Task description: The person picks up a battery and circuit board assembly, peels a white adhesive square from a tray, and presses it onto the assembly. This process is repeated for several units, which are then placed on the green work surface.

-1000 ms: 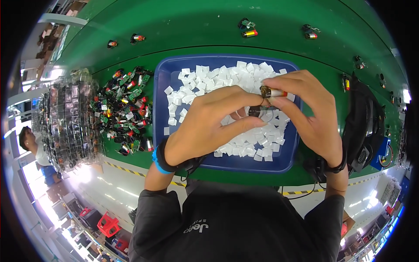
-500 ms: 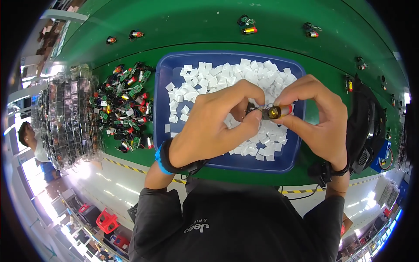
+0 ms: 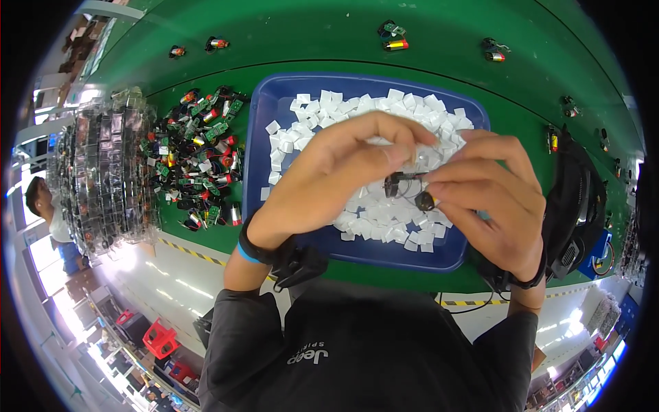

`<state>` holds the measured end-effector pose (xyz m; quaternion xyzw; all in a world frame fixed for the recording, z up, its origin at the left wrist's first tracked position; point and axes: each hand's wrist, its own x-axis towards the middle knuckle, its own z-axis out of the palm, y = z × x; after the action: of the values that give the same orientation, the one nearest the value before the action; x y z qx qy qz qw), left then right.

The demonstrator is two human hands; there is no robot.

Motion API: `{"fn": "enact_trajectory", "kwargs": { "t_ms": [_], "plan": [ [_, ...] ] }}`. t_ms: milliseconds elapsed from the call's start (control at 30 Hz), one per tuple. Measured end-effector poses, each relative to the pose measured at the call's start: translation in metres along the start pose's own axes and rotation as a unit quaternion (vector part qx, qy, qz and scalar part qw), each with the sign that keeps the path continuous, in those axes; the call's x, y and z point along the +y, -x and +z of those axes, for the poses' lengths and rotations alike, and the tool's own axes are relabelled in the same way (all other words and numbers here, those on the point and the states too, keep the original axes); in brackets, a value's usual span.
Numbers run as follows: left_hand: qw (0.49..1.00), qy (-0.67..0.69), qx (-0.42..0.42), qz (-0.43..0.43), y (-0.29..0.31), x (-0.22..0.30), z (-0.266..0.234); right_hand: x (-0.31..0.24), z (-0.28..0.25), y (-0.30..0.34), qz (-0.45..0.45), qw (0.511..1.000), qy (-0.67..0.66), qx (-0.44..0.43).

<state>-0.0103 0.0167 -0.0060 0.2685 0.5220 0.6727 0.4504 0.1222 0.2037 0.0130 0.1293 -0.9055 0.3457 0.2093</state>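
Observation:
Over the blue tray (image 3: 257,165), my right hand (image 3: 498,196) grips a small wired battery assembly. Its cylindrical battery (image 3: 425,201) points its dark end toward my left hand, and thin wires join it to a small black part (image 3: 392,184). My left hand (image 3: 336,168) is just above that part, thumb and fingers drawn together; a small pale or clear bit seems to be at the fingertips, too blurred to name. Many small white square pieces (image 3: 312,127) lie loose in the tray beneath both hands.
Left of the tray is a heap of battery-and-circuit-board assemblies (image 3: 199,161), beside stacked clear plastic trays (image 3: 106,172). Single assemblies (image 3: 396,45) lie along the green table's (image 3: 295,34) far side. A black bag-like item (image 3: 570,206) sits at right. A person (image 3: 44,213) is at far left.
My left hand has let go of the black part and moved slightly up from it. The right hand has turned, with its fingers now further around the battery assembly.

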Motion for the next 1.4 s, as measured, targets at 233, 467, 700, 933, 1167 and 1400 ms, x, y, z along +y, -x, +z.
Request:
{"fn": "enact_trajectory", "kwargs": {
  "t_ms": [233, 467, 700, 933, 1167, 1400],
  "plan": [
    [0.955, -0.274, -0.071, 0.09, 0.002, 0.009, -0.007, 0.001, 0.0, -0.006, -0.015, 0.998, 0.017, 0.054],
    [0.991, -0.089, -0.101, -0.01, 0.004, 0.003, -0.007, -0.003, -0.009, -0.002, -0.013, 1.0, 0.013, -0.017],
    [0.979, 0.185, -0.048, -0.073, -0.004, -0.011, -0.002, -0.007, -0.002, -0.001, -0.024, 0.999, 0.025, 0.011],
    [0.998, -0.032, -0.012, -0.044, 0.002, 0.003, 0.006, -0.014, -0.006, 0.003, 0.056, 0.998, 0.027, 0.013],
    [0.996, -0.068, -0.004, -0.05, 0.002, -0.008, 0.007, -0.014, 0.0, 0.005, -0.013, 0.99, 0.136, 0.019],
    [0.99, -0.14, -0.005, -0.013, 0.004, -0.01, 0.01, -0.022, 0.006, 0.006, 0.02, 0.984, 0.174, 0.036]
  ]
}}
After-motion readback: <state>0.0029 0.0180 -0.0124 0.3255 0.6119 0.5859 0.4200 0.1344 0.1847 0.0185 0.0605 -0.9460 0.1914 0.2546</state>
